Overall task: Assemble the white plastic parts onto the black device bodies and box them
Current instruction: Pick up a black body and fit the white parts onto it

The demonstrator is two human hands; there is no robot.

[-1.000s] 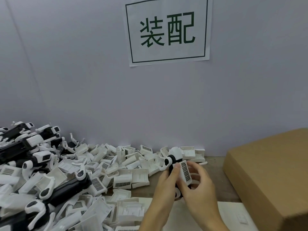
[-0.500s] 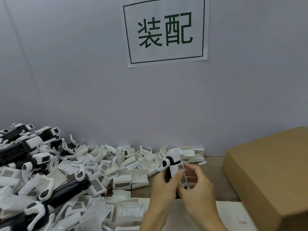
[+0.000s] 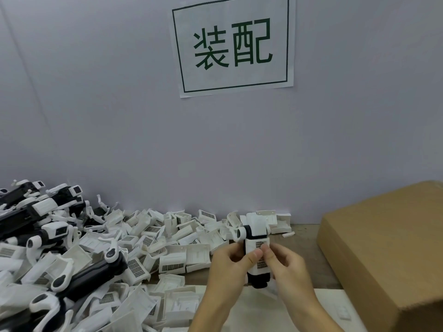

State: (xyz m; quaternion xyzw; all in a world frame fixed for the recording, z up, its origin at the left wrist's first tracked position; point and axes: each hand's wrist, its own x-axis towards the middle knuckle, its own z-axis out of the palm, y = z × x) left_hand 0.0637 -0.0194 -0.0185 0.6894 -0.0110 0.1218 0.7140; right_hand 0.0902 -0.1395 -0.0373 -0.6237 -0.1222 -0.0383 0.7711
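Both hands (image 3: 261, 264) grip the upright black device body (image 3: 257, 282) between them.

Black-and-white device (image 3: 255, 238), brown box (image 3: 388, 255)

White parts (image 3: 172, 238) and black bodies (image 3: 96, 276) crowd the table's left and the wall edge. A cardboard box (image 3: 388, 255) blocks the right. Bare table (image 3: 304, 238) lies between them.
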